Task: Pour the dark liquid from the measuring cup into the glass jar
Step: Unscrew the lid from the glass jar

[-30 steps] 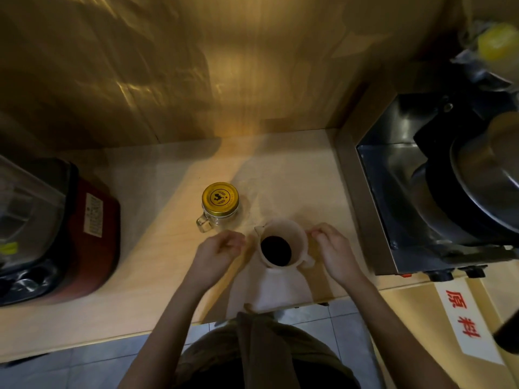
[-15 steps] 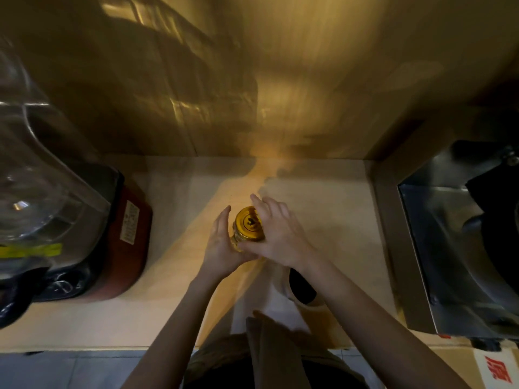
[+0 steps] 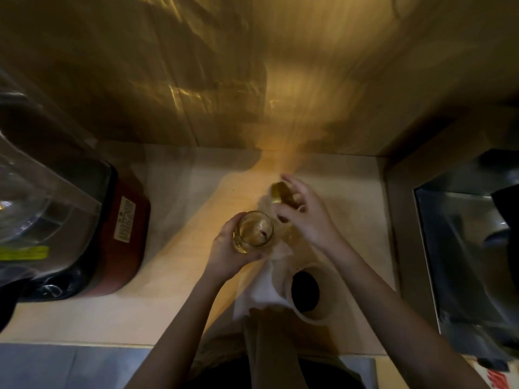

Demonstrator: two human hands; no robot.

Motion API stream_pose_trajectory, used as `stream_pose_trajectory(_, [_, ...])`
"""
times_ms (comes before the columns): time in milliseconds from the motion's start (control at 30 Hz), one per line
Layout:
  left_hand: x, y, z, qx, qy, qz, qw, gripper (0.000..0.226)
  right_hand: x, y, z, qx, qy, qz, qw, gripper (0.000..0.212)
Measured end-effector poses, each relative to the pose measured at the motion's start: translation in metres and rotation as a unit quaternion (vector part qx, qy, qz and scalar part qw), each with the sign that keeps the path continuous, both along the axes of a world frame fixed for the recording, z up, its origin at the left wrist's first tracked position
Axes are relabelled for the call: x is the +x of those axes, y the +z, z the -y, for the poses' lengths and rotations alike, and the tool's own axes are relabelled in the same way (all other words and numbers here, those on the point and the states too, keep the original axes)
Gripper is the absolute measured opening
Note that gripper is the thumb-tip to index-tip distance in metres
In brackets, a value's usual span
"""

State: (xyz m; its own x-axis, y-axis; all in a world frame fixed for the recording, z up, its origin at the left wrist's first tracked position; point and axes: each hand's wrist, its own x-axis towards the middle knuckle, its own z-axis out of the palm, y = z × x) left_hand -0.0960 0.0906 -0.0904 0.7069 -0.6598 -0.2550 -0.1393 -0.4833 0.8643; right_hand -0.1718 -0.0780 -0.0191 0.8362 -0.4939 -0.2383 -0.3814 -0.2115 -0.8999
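Note:
The glass jar (image 3: 254,230) is uncovered, its mouth facing up, and my left hand (image 3: 229,252) grips it from the left side just above the wooden counter. My right hand (image 3: 304,213) holds the gold lid (image 3: 280,192) a little behind and right of the jar, blurred by motion. The pale measuring cup (image 3: 307,293) with dark liquid inside stands on the counter near the front edge, below my right forearm, touched by neither hand.
A blender with a red base (image 3: 123,231) and clear pitcher fills the left side. A steel sink (image 3: 463,248) lies to the right. The wooden wall (image 3: 252,80) rises behind the counter (image 3: 182,304).
The lid has come off the jar: my right hand lifted it away to the back right. My left hand still holds the jar, and the camera has moved closer.

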Motion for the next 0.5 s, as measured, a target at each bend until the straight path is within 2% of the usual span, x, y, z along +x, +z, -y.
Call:
stream_pose_trajectory(67, [0.001, -0.003, 0.0, 0.007, 0.005, -0.008, 1.0, 0.099, -0.006, -0.013, 0.018, 0.08, -0.073, -0.003, 0.994, 0.067])
stream_pose_trajectory(133, [0.0, -0.004, 0.0, 0.013, 0.013, -0.022, 1.0, 0.102, -0.011, -0.033, 0.029, 0.075, -0.074, -0.044, 0.993, 0.08])
stream_pose_trajectory(233, [0.0, -0.003, 0.001, 0.014, 0.014, -0.029, 0.999, 0.102, -0.013, -0.06, 0.034, 0.008, -0.041, -0.096, 0.994, 0.096])
stream_pose_trajectory(400, [0.0, -0.004, 0.0, 0.021, 0.011, -0.028, 0.999, 0.104, -0.016, -0.09, 0.034, -0.1, 0.019, -0.11, 0.989, 0.095])
stream_pose_trajectory(500, [0.0, -0.003, 0.0, 0.025, 0.011, -0.029, 0.999, 0.104, -0.02, -0.098, 0.035, -0.179, 0.06, -0.148, 0.971, 0.097])
